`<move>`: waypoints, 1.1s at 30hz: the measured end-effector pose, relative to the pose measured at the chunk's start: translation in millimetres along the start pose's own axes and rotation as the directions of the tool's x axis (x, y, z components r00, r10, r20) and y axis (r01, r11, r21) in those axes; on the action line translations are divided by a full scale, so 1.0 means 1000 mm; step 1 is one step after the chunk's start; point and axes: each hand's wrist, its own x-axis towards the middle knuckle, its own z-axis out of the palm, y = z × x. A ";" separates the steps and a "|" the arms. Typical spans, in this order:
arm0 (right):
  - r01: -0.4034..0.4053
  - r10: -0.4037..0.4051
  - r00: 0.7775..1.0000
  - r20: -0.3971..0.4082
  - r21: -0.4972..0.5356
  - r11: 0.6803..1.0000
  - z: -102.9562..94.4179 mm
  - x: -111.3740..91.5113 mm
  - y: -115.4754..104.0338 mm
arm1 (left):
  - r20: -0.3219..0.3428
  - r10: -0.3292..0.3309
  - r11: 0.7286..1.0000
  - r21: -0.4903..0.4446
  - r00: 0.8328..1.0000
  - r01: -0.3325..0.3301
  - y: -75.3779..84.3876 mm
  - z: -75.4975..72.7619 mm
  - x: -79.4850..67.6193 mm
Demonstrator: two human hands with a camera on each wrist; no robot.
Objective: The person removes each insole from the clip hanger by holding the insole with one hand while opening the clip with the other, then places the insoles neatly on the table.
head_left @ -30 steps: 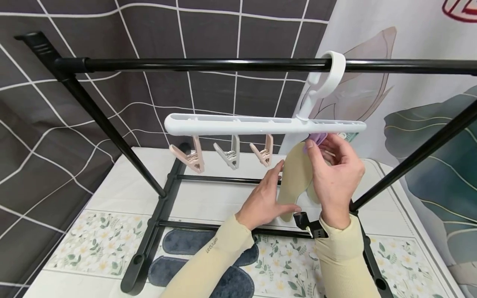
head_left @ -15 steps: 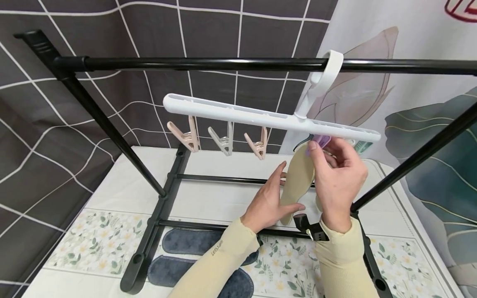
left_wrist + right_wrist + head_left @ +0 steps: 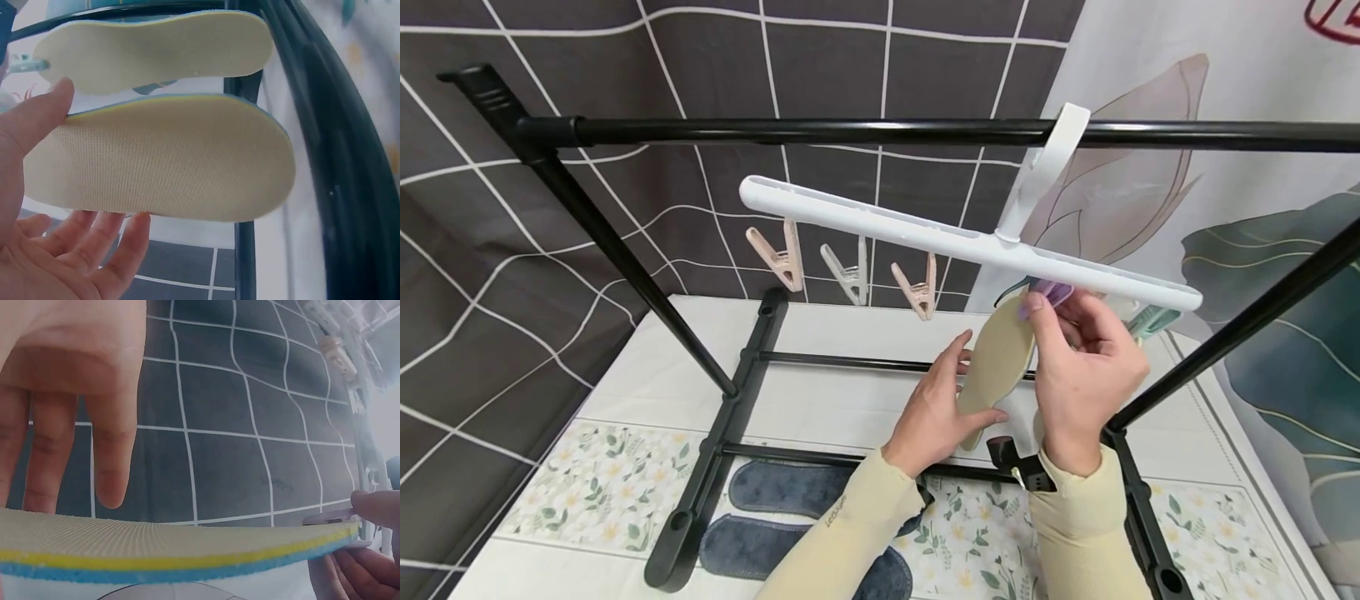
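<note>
In the head view, my left hand (image 3: pixel 936 408) holds a beige insole (image 3: pixel 996 358) by its side edges. The left wrist view shows the thumb over its upper edge and fingers along its lower edge. My right hand (image 3: pixel 1086 375) pinches a purple clothespin (image 3: pixel 1051 292) at the insole's upper end, beneath the white hanger (image 3: pixel 887 225). Yellow and blue layers show along the insole's edge (image 3: pixel 187 565) in the right wrist view. A second beige insole (image 3: pixel 156 50) hangs beside it, with a green clip (image 3: pixel 28 64) at its end.
The hanger hooks over a black rail (image 3: pixel 775 132) and tilts down to the right. Pink (image 3: pixel 781 258), grey (image 3: pixel 850 271) and pink clothespins (image 3: pixel 919 287) dangle from its left half. Dark blue insole-shaped pads (image 3: pixel 790 487) lie below on the floral cloth (image 3: pixel 602 487).
The hanger has tilted, its left end rising and its right end dropping. My right hand has moved slightly down and right with the purple clothespin. The left hand still holds the insole.
</note>
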 end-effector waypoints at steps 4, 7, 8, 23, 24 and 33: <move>0.008 -0.008 1.000 -0.023 -0.013 1.000 -0.002 -0.002 0.001 | -0.004 -0.007 1.000 -0.022 1.000 0.007 0.001 -0.001 -0.005; 0.011 -0.011 0.999 -0.039 -0.018 1.000 -0.003 -0.003 0.002 | -0.009 -0.003 1.000 -0.026 1.000 0.003 0.003 -0.001 -0.007; 0.014 -0.015 0.999 -0.047 -0.024 1.000 -0.004 -0.004 0.002 | -0.012 -0.001 1.000 -0.026 1.000 0.001 0.003 -0.001 -0.007; 0.044 -0.045 0.994 -0.095 -0.005 0.999 -0.004 -0.005 0.008 | -0.029 0.037 0.999 -0.014 0.999 -0.037 0.003 -0.001 -0.009; 0.052 -0.053 0.994 -0.091 -0.008 0.999 -0.005 -0.005 0.010 | -0.029 0.037 0.999 -0.016 0.999 -0.037 0.003 -0.001 -0.009; 0.072 -0.079 0.993 -0.086 -0.082 0.994 -0.008 -0.004 0.020 | -0.037 0.066 0.998 -0.010 0.997 -0.067 0.000 -0.002 -0.009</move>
